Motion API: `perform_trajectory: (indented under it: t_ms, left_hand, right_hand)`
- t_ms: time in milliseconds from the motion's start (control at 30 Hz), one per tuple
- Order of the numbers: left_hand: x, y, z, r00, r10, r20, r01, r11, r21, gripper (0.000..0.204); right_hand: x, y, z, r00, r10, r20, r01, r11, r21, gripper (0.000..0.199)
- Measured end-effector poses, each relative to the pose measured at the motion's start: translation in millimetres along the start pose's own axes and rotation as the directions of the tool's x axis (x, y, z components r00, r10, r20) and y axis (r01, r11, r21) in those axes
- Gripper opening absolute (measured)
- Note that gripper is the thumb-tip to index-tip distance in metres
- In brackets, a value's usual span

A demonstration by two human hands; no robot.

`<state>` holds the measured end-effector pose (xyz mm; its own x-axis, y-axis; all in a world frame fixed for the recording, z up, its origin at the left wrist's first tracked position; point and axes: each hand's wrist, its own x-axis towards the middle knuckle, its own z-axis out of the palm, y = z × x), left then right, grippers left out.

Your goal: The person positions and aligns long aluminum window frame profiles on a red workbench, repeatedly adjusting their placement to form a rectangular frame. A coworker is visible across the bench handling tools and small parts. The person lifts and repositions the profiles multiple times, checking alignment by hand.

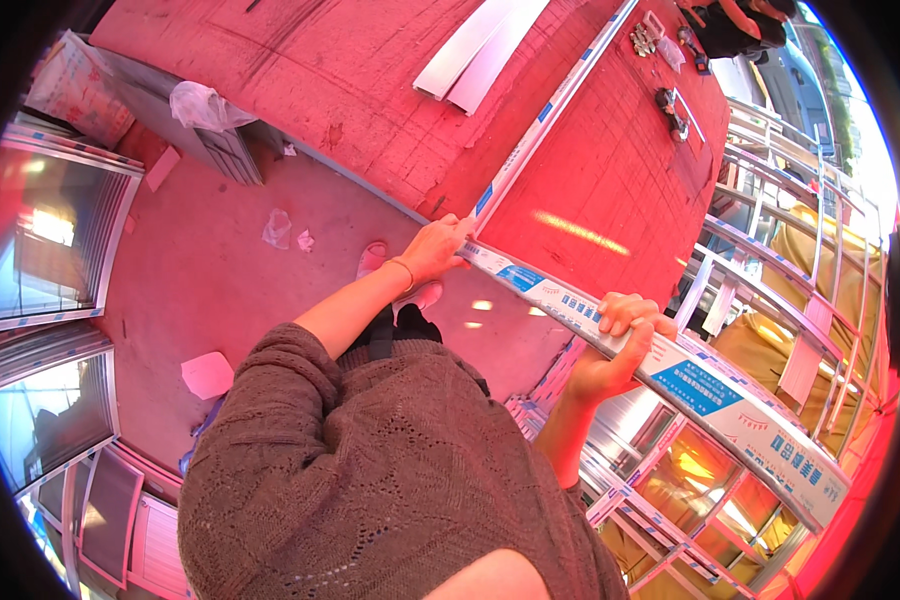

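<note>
Both gripped, aluminium profile (660,375), left hand (435,250), right hand (615,350)

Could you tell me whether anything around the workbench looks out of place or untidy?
Yes: crumpled bits of clear plastic wrap and a pale scrap of paper lie loose on the floor beside the red workbench. The long film-wrapped aluminium profile, held by the left hand and right hand, looks undamaged.
</note>
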<state>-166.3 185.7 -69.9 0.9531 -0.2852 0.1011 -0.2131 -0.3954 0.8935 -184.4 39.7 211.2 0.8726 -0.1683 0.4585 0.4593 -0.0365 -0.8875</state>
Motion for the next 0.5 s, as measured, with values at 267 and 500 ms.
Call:
perform_trajectory:
  t_ms: [267,500]
  left_hand:
    - [-0.1,2.2,-6.9,1.0,0.012,0.014,-0.013,0.999,0.05,0.057]
    - [-13.1,1.6,-10.1,0.997,0.066,0.028,-0.066,0.998,0.004,0.046]
  right_hand:
    - [-15.9,-6.2,16.3,0.998,-0.013,-0.059,0.009,0.998,-0.064,0.016]
    - [-17.7,-15.5,8.6,0.995,0.024,-0.097,-0.028,0.999,-0.045,0.018]
